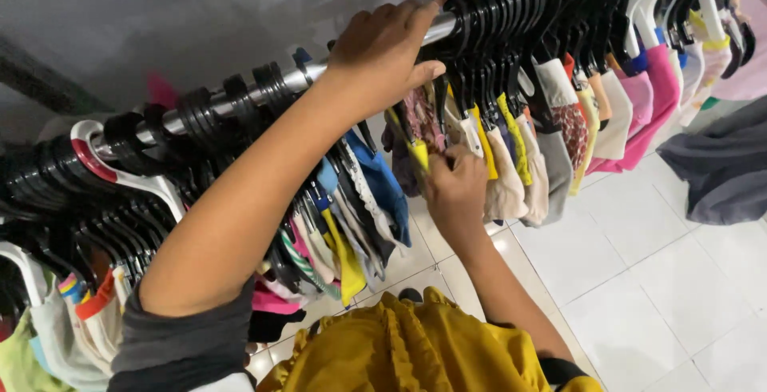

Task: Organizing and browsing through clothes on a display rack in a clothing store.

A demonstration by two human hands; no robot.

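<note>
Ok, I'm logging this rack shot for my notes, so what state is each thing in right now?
left hand: resting on top of the rail, fingers curled over it.
right hand: fingers on a hanging garment.
metal rail: horizontal, crowded with hangers.
black hangers: hooked on the rail, packed tight.
small garments: hanging, bunched together.
yellow ruffled garment: below the arms, not on the rail.

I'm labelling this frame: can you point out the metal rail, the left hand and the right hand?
metal rail (307,77), head view, bare stretch between hangers.
left hand (383,44), head view, back of hand.
right hand (454,188), head view, back of hand.
</note>
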